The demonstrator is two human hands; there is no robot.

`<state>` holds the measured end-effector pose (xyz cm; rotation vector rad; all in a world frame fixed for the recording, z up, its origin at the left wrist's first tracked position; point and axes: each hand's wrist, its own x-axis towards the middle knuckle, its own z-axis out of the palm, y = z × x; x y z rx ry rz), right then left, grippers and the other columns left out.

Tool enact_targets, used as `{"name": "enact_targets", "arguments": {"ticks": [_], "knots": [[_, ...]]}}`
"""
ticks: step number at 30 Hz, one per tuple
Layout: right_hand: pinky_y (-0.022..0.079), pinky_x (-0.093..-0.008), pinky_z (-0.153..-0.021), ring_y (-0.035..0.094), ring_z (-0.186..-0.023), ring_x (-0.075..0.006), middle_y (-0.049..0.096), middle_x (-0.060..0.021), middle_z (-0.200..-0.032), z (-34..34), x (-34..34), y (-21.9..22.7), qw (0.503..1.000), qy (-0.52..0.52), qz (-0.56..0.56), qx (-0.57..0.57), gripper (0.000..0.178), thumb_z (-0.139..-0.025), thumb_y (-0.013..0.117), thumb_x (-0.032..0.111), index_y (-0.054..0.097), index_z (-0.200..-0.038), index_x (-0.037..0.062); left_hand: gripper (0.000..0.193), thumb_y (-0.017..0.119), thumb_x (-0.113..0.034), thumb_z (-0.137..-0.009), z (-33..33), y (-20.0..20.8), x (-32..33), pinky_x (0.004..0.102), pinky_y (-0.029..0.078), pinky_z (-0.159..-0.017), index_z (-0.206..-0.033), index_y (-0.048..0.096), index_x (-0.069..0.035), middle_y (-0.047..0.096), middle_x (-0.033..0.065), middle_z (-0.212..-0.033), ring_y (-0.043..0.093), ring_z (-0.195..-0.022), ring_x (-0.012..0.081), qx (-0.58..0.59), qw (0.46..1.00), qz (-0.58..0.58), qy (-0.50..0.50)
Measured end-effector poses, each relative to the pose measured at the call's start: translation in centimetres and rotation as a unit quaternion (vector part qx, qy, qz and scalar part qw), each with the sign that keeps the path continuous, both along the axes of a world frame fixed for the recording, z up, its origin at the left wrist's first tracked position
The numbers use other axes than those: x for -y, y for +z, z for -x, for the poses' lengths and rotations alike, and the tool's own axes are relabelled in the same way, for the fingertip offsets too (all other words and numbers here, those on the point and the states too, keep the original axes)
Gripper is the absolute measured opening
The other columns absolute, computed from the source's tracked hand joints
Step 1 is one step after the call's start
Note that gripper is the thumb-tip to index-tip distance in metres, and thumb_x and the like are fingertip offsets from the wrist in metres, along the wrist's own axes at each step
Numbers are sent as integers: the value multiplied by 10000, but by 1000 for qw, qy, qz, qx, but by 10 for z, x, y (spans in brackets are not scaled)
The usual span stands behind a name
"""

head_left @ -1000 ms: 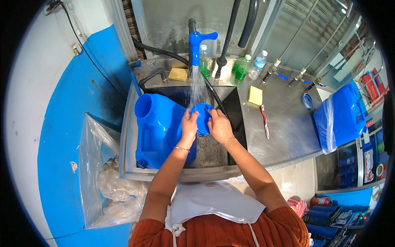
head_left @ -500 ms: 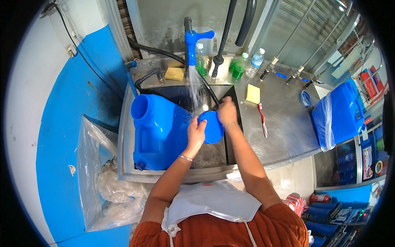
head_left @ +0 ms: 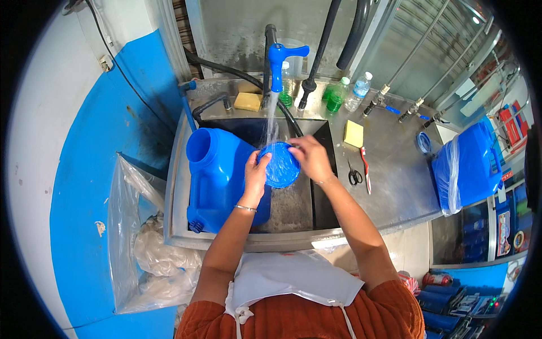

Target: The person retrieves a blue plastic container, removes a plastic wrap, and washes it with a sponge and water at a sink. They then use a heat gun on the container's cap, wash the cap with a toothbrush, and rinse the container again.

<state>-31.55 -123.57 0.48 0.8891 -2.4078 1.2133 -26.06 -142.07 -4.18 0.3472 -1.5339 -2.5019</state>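
Under the running water I hold a round blue lid (head_left: 281, 168), its hollow side up and wet. My left hand (head_left: 256, 176) grips the lid's left edge, thumb over the rim. At the upper right edge, my right hand (head_left: 311, 159) has its thumb and fingertips on the rim. Water falls onto the lid from a tap with a blue handle (head_left: 277, 56). To the left, a large blue jug (head_left: 223, 186) with an uncapped round mouth stands in the metal sink (head_left: 293, 217), beside my left forearm.
On the steel counter (head_left: 398, 175) to the right lie a yellow sponge (head_left: 354, 134), black-handled scissors (head_left: 354, 177), a red-and-white toothbrush (head_left: 366, 169) and a blue ring-shaped cap (head_left: 423, 142). Another blue jug (head_left: 468, 161) stands beyond. Bottles (head_left: 337, 96) and another sponge (head_left: 248, 101) line the back.
The lid has moved slightly left and up beneath the stream, its hollow now facing up. My right hand has come from beside it to its rim. The scissors, hidden before, now show.
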Motion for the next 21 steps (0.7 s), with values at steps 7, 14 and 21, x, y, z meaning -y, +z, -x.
{"name": "enact_targets", "arguments": {"ticks": [7,14,21], "knots": [[523,-402,-705,630,-770,-342,626,-157,-826,2,46,33,980,97,-116,-128,114,-769,683,25,652,-876,-3,356,700,-48,-809,-10,4,43,301,520,-838,-1146,596,-1,666,67,-1019,645,-916,164,20,975,-48,-217],[527,-397,-639,658,-689,-358,652,-201,-775,31,43,-14,998,-20,-8,52,72,-782,639,27,642,-833,-23,264,747,-32,-766,-8,13,34,287,537,-725,-1018,679,5,704,48,-902,654,-781,120,0,980,129,-152],[556,-448,-667,688,-750,-366,689,-219,-827,6,-24,-184,929,-158,-258,211,151,-828,642,131,692,-812,-10,294,730,13,-782,5,20,18,287,536,-781,-1072,678,10,709,55,-957,653,-818,120,-51,991,108,-66]]}}
